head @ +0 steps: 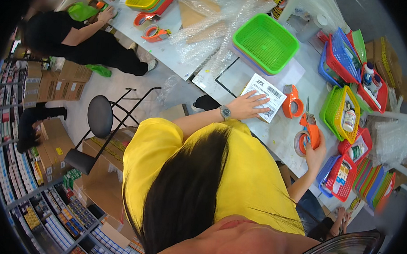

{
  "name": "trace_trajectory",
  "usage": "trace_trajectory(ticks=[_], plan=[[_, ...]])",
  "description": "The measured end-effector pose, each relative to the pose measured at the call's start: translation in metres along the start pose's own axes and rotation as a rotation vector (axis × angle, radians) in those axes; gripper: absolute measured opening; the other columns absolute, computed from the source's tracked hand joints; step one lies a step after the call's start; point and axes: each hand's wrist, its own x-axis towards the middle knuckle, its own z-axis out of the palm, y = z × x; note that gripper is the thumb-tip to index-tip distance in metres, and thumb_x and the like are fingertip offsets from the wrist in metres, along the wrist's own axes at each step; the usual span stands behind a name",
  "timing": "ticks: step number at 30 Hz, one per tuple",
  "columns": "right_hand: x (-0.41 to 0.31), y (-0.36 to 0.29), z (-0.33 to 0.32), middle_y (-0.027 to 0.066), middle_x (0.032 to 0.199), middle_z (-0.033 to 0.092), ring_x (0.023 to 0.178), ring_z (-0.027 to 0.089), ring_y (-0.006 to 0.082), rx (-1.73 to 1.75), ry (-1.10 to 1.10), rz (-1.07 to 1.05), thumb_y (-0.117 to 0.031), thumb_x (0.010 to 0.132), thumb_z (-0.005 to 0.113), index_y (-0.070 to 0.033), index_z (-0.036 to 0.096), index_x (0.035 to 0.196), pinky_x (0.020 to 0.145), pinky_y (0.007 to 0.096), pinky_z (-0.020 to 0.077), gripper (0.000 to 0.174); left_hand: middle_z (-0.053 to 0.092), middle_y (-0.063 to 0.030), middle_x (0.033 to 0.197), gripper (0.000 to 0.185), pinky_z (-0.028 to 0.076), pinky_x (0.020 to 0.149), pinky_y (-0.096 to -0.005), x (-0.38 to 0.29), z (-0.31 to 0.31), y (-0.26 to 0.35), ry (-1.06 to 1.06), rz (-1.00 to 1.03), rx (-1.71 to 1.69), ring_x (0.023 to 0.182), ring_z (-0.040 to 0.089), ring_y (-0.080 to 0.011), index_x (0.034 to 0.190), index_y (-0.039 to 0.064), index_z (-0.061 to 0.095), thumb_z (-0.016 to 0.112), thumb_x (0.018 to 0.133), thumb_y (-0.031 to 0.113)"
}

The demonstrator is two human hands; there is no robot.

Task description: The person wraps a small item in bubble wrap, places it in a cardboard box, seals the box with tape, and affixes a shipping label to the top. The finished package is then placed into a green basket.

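Note:
My left hand point(248, 106), a watch on its wrist, lies flat with spread fingers on a small parcel point(276, 96). The parcel's top bears a white printed shipping label with codes, partly covered by my fingers. In my right hand point(316, 152) is an orange handheld tape dispenser point(311, 127) with a tape roll on it. A thin pointed metal piece sticks out beyond its far end; I cannot tell what it belongs to. Between the parcel and this dispenser, a second orange tape dispenser point(293, 102) rests on the table.
A green basket stack point(266, 44) stands beyond the parcel. Baskets holding bottles, one of them yellow point(349, 114), line the right side. Bubble wrap point(208, 34) and more dispensers point(155, 33) lie farther left. A black folding chair point(100, 116) stands behind, and a co-worker point(87, 45) is at the table's far left.

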Motion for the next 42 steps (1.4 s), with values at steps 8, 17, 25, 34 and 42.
trace_trajectory(ticks=[8,17,25,34,42], plan=[[0.002,-0.013,0.006,0.0192,0.120,0.066,0.113,0.064,0.0338,0.079,0.070,-0.064,0.004,0.070,0.062,-0.003,0.055,0.133,0.098,0.0388,0.0479,0.064,0.038,-0.0058,0.156,0.056,0.024,0.118,-0.0502,0.013,-0.043,0.006,-0.009,-0.033,-0.145,0.144,0.034,-0.0270,0.147,0.022,0.044,0.058,0.096,0.041],[-0.002,-0.059,0.021,0.0151,0.112,0.065,0.102,0.062,0.0325,0.198,0.008,-0.511,0.006,0.063,0.063,-0.008,0.061,0.129,0.089,0.0387,0.0483,0.068,0.063,-0.0036,0.095,0.046,0.049,0.069,-0.0249,0.052,-0.126,0.023,-0.019,-0.727,-1.559,0.077,0.061,-0.0090,0.116,0.004,0.061,0.043,0.106,0.045],[0.004,-0.074,0.039,0.0143,0.106,0.067,0.097,0.064,0.0328,0.091,0.013,-0.650,0.005,0.060,0.064,-0.006,0.063,0.126,0.085,0.0375,0.0496,0.067,0.058,-0.0003,0.076,0.029,0.048,0.059,-0.0261,0.052,-0.130,0.031,0.117,-0.683,-1.399,0.064,0.057,-0.0097,0.097,0.003,0.059,0.053,0.104,0.030],[-0.007,-0.042,-0.003,0.0148,0.113,0.064,0.104,0.062,0.0347,0.030,-0.156,-0.451,0.004,0.060,0.068,-0.009,0.059,0.134,0.090,0.0387,0.0481,0.075,0.065,-0.0046,0.073,0.018,0.045,0.056,-0.0315,0.004,-0.120,-0.036,0.430,-0.685,-0.826,0.061,0.059,-0.0136,0.096,0.002,0.060,0.053,0.102,0.018],[-0.014,0.011,-0.005,0.0116,0.103,0.062,0.096,0.059,0.0353,-0.106,-0.155,-0.334,0.005,0.063,0.063,-0.016,0.060,0.133,0.084,0.0392,0.0495,0.073,0.047,0.0055,0.060,0.027,0.034,0.047,-0.0218,-0.032,-0.089,-0.064,0.113,-0.823,-1.073,0.052,0.043,-0.0018,0.090,0.005,0.058,0.057,0.102,0.029]])
